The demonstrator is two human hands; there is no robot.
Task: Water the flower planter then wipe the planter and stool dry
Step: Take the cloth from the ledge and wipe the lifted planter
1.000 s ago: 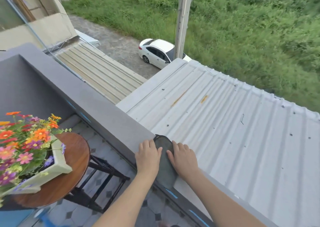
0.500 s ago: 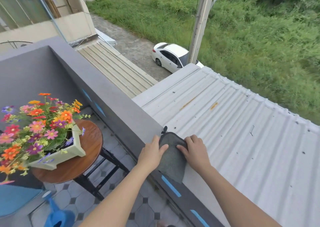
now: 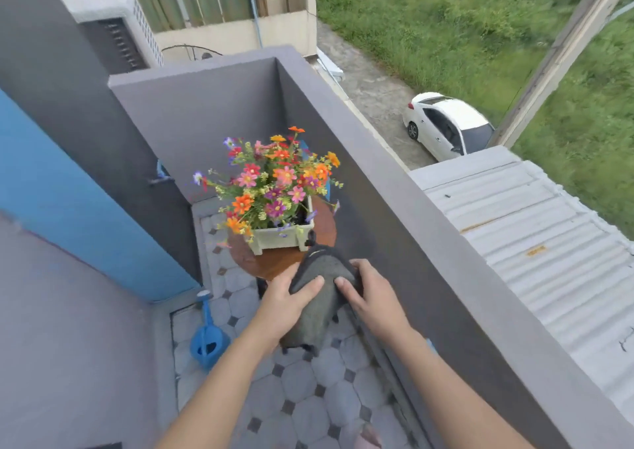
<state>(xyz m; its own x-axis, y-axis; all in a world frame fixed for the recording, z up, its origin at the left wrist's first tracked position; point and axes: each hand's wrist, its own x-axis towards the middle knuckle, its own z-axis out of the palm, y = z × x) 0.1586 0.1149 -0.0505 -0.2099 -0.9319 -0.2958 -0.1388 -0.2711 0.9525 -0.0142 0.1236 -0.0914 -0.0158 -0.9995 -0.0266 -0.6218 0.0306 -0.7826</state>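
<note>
Head view: my left hand (image 3: 281, 301) and right hand (image 3: 374, 297) together grip a grey cloth (image 3: 317, 314), each thumb pressed on top and fingers curled round an edge, which keeps it spread flat for wiping. The white planter (image 3: 279, 237) of flowers (image 3: 274, 181) stands on the round wooden stool (image 3: 274, 263) in the balcony corner, just beyond the cloth's far end. The blue watering can (image 3: 207, 342) sits on the tiled floor, well apart from both hands, so I judge watering finished and drying not yet begun.
</note>
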